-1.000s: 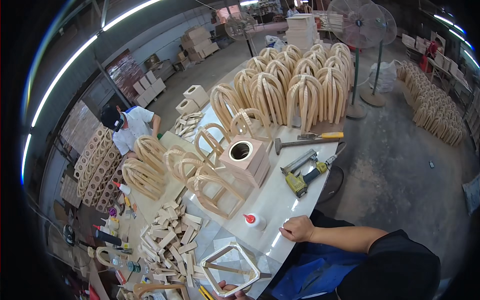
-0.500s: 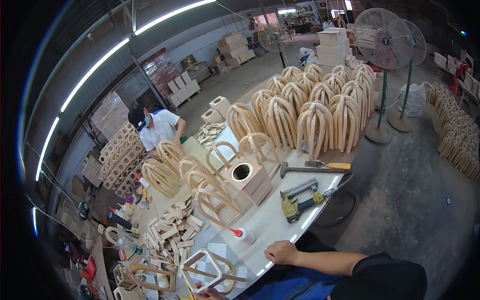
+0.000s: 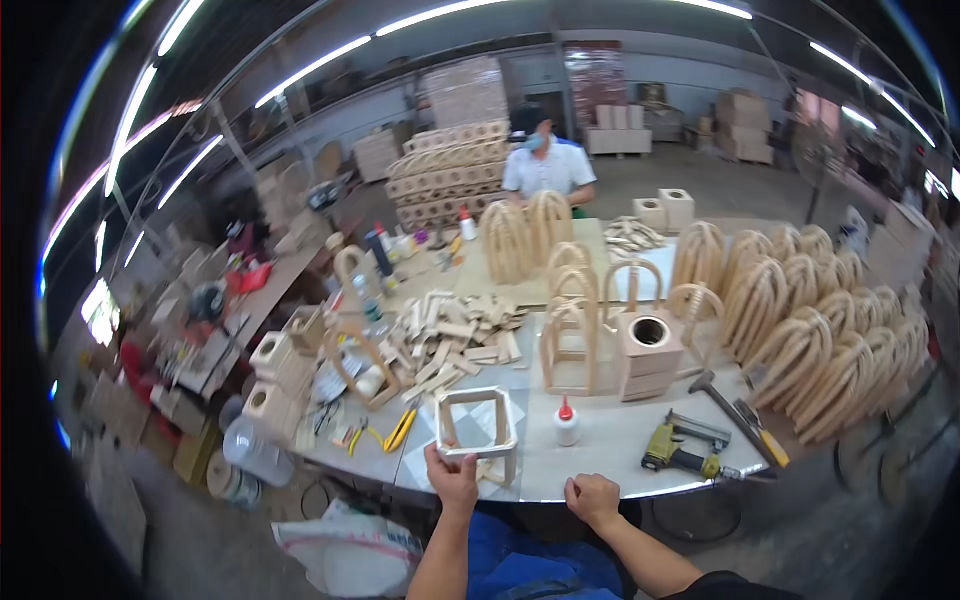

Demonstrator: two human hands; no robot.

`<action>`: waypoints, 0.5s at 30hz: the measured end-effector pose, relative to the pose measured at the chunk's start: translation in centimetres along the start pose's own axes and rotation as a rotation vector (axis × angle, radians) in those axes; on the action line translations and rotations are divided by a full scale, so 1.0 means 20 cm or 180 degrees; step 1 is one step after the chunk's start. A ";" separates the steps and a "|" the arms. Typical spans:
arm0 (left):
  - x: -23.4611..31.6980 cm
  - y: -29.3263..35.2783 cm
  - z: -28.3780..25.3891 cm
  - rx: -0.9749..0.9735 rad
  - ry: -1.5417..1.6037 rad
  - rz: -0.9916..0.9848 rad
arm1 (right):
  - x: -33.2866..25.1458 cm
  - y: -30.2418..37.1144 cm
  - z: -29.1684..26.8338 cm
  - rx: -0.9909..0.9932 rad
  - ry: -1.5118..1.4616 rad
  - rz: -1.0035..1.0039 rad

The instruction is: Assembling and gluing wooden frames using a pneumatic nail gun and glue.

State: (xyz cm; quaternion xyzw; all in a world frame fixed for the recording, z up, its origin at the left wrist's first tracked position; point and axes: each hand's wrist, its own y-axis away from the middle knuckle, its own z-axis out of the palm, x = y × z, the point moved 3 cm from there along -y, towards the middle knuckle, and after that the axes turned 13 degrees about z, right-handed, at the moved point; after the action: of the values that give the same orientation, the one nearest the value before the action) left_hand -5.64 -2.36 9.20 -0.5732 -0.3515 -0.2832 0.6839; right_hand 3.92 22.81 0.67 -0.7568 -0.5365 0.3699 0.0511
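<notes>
My left hand (image 3: 455, 482) is closed on the near-left corner of a pale wooden open frame (image 3: 508, 418), thumb up and fingers round the bar. The frame has cut-off corners and short legs, and it stands over grey and white squares at the table's near side. My right hand (image 3: 594, 498) makes a loose fist at the table edge, with nothing showing out of it. Between and beyond the hands stands a white squeeze bottle (image 3: 567, 428) with a red tip. A green nail gun (image 3: 672, 455) lies to the right of my right hand.
Wood offcuts (image 3: 465, 335) are heaped behind the frame. Yellow-handled pliers (image 3: 400, 430) lie left, a hammer (image 3: 735, 412) right. A wooden box with a round hole (image 3: 648, 365) and many arched frames (image 3: 795, 335) stand farther right. Across the table a person (image 3: 550, 165) works.
My view has swung left and levelled, bringing both forearms and more of the left side into sight. My left hand still grips the wooden frame; my right hand is still a fist.
</notes>
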 end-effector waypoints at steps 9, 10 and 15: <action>-0.01 0.07 -0.06 0.0205 0.0336 0.0158 | 0.02 0.02 0.04 0.0209 0.0059 -0.0019; -0.01 0.06 -0.06 0.0223 0.0423 0.0189 | 0.02 0.01 0.04 0.0244 0.0092 0.0010; -0.06 0.03 -0.11 -0.0107 0.0601 0.0186 | 0.00 0.00 0.05 0.0455 0.0148 0.0066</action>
State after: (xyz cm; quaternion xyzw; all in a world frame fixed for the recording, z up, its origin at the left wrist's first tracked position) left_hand -5.42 -4.45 7.70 -0.5653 -0.2638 -0.3217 0.7123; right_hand 3.29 22.36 -0.12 -0.7651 -0.4996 0.3901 0.1137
